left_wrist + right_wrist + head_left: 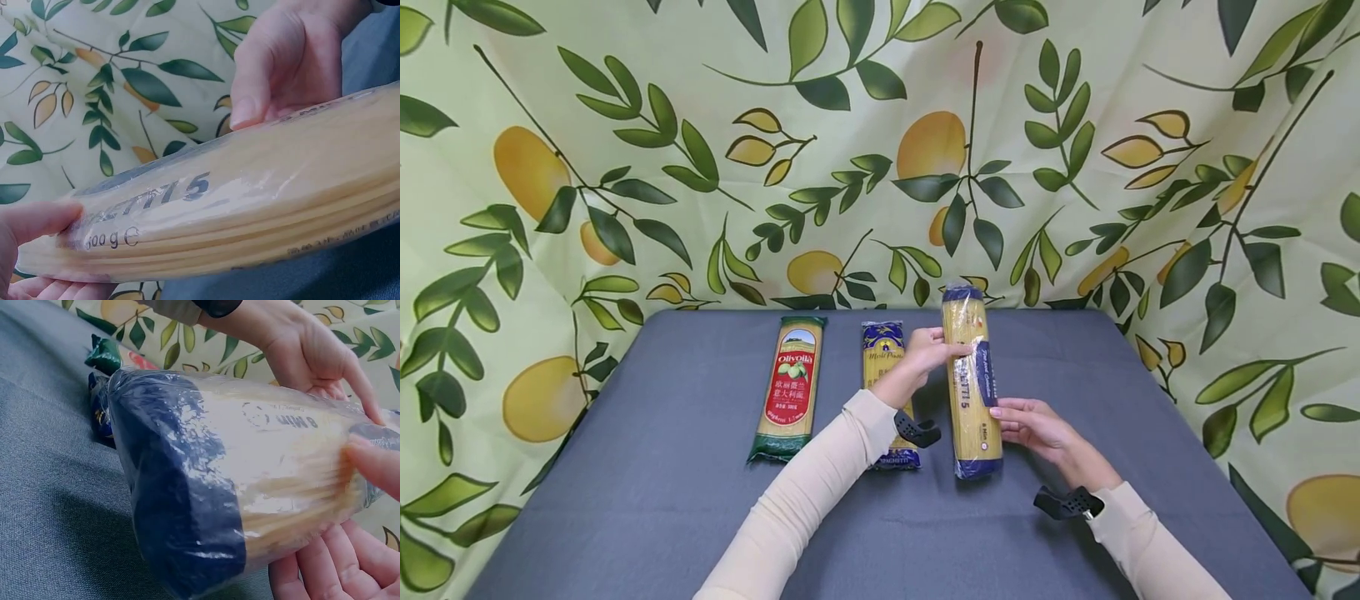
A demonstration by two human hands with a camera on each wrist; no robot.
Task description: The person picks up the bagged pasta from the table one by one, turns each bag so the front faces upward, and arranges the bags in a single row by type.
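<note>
A clear pack of spaghetti (972, 392) with dark blue ends is held above the table between both hands. My left hand (925, 354) grips its upper left side; in the left wrist view the thumb of that left hand (31, 228) lies on the front and the fingers go beneath. Lower down, my right hand (1037, 429) holds the right edge. The right wrist view has this right hand's (350, 562) thumb on top and its fingers underneath. A blue-and-yellow spaghetti pack (880, 354) lies behind my left forearm, partly covered.
To the left, a spaghetti pack with a red label and green ends (790, 387) lies on the grey cloth-covered table (647, 467). A leaf-and-fruit patterned curtain (850, 192) rises behind the table and along its sides.
</note>
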